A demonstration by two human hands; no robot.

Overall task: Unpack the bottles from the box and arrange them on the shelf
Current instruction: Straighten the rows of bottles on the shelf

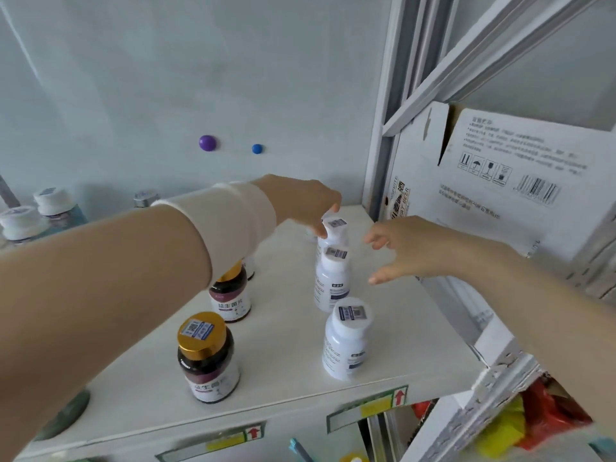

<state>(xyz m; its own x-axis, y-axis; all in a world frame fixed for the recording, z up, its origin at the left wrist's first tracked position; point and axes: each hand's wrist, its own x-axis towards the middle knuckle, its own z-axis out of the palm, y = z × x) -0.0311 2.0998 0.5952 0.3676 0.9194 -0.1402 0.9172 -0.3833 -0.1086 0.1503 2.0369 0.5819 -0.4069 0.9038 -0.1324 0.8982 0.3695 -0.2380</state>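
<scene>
On the white shelf [286,328] three white bottles stand in a row running away from me: the near one [345,340], the middle one [331,281] and the far one [333,231]. My left hand [300,201] reaches over from the left, its fingertips on the far white bottle's cap. To the right of the row, my right hand [410,248] hovers open, fingers spread, holding nothing. Two dark bottles with gold caps stand further left, one near the front [206,358] and one partly hidden under my forearm [230,295].
A white cardboard box [493,195] with printed handling marks fills the shelf to the right, behind a grey upright post [383,145]. More white-capped bottles [30,215] stand at the far left. Two round magnets [208,142] stick on the back wall. Coloured bags [540,415] lie below right.
</scene>
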